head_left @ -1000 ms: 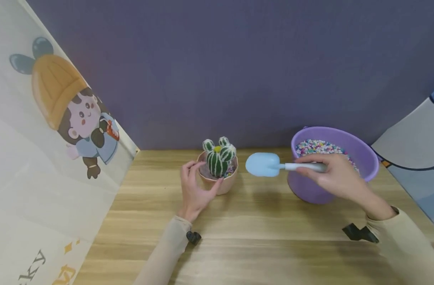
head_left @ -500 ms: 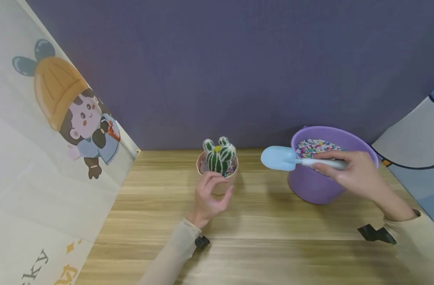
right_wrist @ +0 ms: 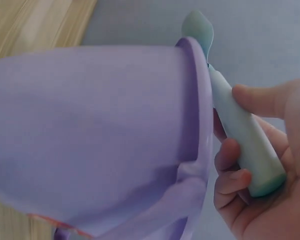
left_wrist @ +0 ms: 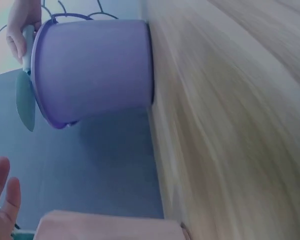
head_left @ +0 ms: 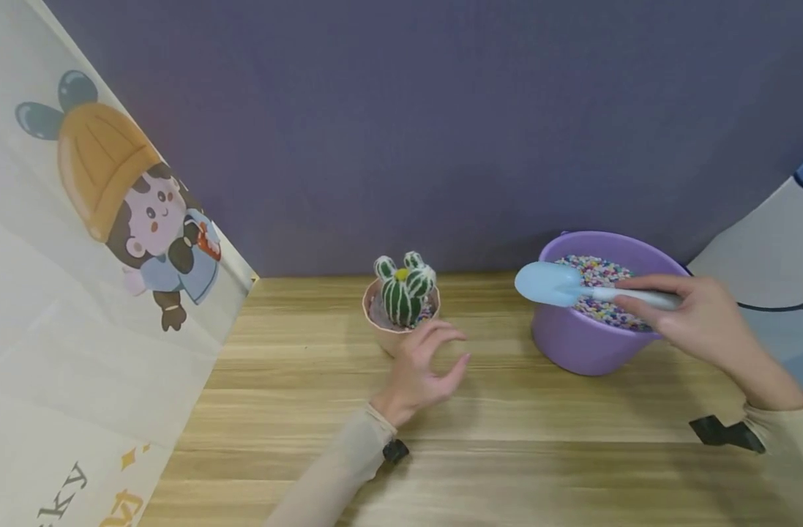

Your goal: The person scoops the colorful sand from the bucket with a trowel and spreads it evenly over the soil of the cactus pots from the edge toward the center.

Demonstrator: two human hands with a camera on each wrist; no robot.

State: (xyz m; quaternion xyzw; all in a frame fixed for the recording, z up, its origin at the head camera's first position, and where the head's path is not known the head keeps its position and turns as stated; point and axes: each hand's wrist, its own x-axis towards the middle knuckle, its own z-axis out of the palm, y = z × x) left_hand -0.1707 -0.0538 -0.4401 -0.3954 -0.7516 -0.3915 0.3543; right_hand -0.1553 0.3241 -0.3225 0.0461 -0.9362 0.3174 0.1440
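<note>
My right hand (head_left: 704,322) grips the pale handle of a light blue trowel (head_left: 551,284), whose blade hangs over the left rim of a purple bucket (head_left: 585,348). Colourful beads (head_left: 599,272) lie inside the bucket. The right wrist view shows the thumb and fingers around the trowel handle (right_wrist: 245,135). My left hand (head_left: 417,373) holds nothing; its fingers and thumb are loosely bent with a gap between them. It is just in front of a pink pot (head_left: 391,338) holding a green and white cactus (head_left: 404,296). Whether it touches the pot cannot be told.
Everything stands on a wooden table (head_left: 506,454) against a dark blue-grey back wall (head_left: 401,132). At the left is a white panel (head_left: 45,307) with a cartoon figure. A pale printed panel (head_left: 763,256) stands behind the bucket on the right.
My left hand has come off the pot's rim and moved right and toward me. My right hand has carried the trowel rightward, from beside the bucket to over its rim. The pot stays in place.
</note>
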